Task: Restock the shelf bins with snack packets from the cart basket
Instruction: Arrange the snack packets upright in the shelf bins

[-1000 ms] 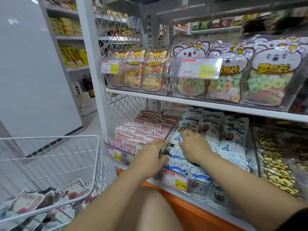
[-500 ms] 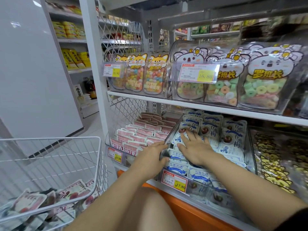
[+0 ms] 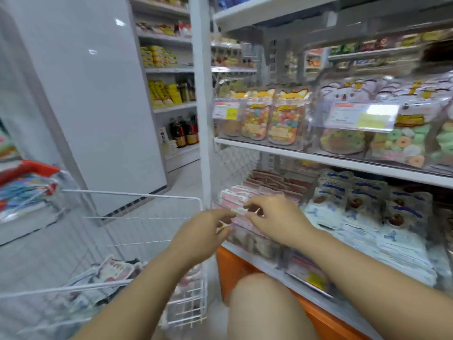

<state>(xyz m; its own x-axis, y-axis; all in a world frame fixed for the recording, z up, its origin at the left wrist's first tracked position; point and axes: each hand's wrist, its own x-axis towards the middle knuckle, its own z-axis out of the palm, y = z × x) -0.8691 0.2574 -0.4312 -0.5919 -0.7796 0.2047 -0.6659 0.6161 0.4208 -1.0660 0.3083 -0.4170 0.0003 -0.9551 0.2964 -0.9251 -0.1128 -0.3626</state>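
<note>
Two hands are being held close together over the front edge of the bin of pink packets (image 3: 245,192) on the lower shelf. The left hand (image 3: 203,233) and the right hand (image 3: 277,223) are being kept narrow, with fingers bent toward one another. Whether a packet is being pinched cannot be told, as the view is being smeared by motion. By judgement, the front row is being straightened or gripped there, because the packets are being displayed in overlapping, slanted rows that are easily knocked askew.

The supply is being kept in the white wire cart basket (image 3: 137,195), just left of the shelf upright. Flat, glossy, crinkled snack packets (image 3: 115,268) are being stored in a heap at its bottom, within easy reach of the left arm.

Beside the pink bin, blue-and-white packets (image 3: 367,217) are being shown in the same tiled fashion. Above, stiff candy pouches (image 3: 282,121) with eared tops are being stood upright behind clear plastic, so that their printed faces are being presented to the aisle.
</note>
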